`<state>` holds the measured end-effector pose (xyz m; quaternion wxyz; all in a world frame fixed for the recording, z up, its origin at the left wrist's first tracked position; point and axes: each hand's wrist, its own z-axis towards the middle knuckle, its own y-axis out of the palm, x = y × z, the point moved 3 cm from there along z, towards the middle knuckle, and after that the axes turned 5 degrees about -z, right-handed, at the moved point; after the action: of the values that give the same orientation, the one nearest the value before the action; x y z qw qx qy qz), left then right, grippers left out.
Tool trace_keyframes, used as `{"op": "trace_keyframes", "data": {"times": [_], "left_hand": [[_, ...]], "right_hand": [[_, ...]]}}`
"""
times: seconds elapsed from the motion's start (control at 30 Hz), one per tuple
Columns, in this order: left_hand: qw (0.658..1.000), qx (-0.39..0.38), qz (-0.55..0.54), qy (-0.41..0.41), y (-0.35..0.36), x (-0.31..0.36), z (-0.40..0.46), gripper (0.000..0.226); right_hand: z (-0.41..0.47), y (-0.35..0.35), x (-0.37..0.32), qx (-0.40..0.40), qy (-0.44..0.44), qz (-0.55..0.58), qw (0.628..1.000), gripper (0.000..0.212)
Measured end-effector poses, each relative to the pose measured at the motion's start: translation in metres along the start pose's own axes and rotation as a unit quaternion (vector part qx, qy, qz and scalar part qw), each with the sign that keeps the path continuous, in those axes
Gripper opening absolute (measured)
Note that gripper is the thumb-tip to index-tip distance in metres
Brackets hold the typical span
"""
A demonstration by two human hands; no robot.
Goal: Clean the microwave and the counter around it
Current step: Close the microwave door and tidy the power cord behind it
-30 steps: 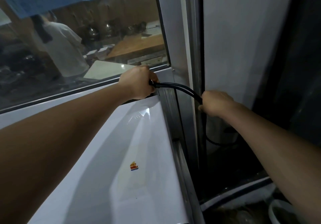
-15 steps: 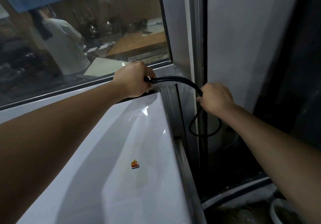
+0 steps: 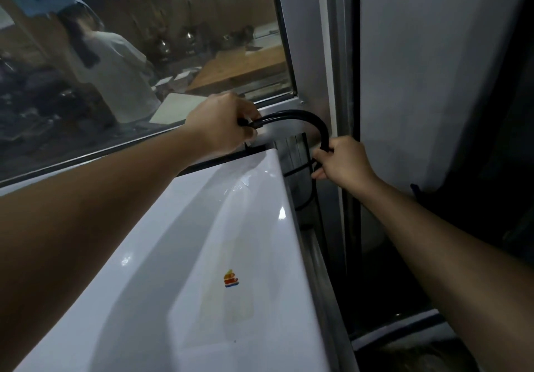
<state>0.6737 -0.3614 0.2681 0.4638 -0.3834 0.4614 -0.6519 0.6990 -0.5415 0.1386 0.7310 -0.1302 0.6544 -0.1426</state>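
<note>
Behind the microwave (image 3: pixel 202 256), up against the window (image 3: pixel 144 54): both hands are on the black power cord (image 3: pixel 300 117).

Left hand (image 3: pixel 222 124) is at the back top edge of the white casing, fingers curled round the cord's end, where a thicker collar sits just outside the fist. Something pale shows under the fingers there; can't tell what it is.

Right hand (image 3: pixel 342 160) is off the microwave's right rear corner, fingers and thumb wrapped round the cord lower down. Between the two hands the cord arcs up and over in a tight hump against the grey window frame (image 3: pixel 312 54). Below the right hand a thinner run of cord drops and loops along the dark vented side of the microwave, then goes into shadow; can't follow it further.

Microwave top is glossy white with a small multicoloured sticker (image 3: pixel 230 278) near the middle-right, and a stepped recess running lengthwise. Left forearm lies across above the top; can't tell whether it touches.

Right of the frame: a pale wall panel (image 3: pixel 433 68), then a dark gap. Bottom right is too dim to read.

The glass shows a person in a light top (image 3: pixel 115 74), a wooden surface and some metal pots, all dim.
</note>
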Motion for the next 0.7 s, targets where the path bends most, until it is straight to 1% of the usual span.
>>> {"op": "trace_keyframes", "data": {"times": [0.17, 0.27, 0.37, 0.47, 0.53, 0.63, 0.7], "left_hand": [[0.998, -0.004, 0.054, 0.032, 0.006, 0.008, -0.005, 0.021], [0.998, -0.016, 0.052, 0.022, 0.011, 0.013, -0.007, 0.019], [0.998, -0.019, 0.053, 0.014, 0.014, 0.016, -0.008, 0.018], [0.998, -0.02, 0.051, 0.01, 0.012, 0.017, -0.009, 0.018], [0.998, -0.021, 0.051, 0.011, 0.009, 0.017, -0.012, 0.022], [0.999, -0.017, 0.042, 0.003, 0.001, 0.012, -0.018, 0.032], [0.999, -0.006, 0.044, -0.01, -0.005, 0.006, -0.022, 0.032]], "right_hand": [[0.0, 0.027, 0.024, -0.042, 0.022, 0.009, 0.999, 0.011], [-0.001, 0.043, 0.039, -0.072, 0.041, 0.007, 0.997, 0.007], [-0.005, 0.045, 0.047, -0.085, 0.036, 0.0, 0.996, 0.024], [-0.008, 0.035, 0.048, -0.054, -0.034, -0.102, 0.993, 0.026], [-0.008, 0.029, 0.047, -0.028, -0.062, -0.138, 0.988, 0.026], [-0.007, 0.024, 0.052, -0.003, -0.047, -0.146, 0.988, 0.023], [-0.007, 0.023, 0.056, 0.019, -0.017, -0.138, 0.99, 0.023]]}}
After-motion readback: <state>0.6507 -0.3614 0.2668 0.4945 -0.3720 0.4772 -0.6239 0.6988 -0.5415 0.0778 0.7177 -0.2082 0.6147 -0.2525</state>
